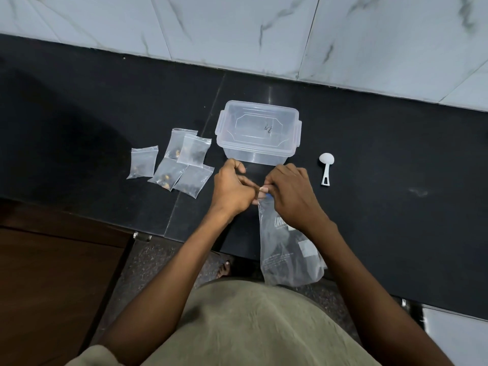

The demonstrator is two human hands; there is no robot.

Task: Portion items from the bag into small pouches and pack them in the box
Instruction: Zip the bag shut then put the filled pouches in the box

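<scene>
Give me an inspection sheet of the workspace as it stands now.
Surface: black polished stone counter, a seam running under the pouches.
Job's things: clear rectangular plastic box, lid on; five small clear zip pouches with dark and tan contents, overlapping left of the box; large clear printed plastic bag with dark contents, hanging over the counter edge; white plastic scoop right of the box.
Clutter: nothing seen.
Grips: left hand and right hand both pinch the bag's top.
Cables: nothing seen.
Surroundings: white marble wall tiles; brown wooden panel below left.
</scene>
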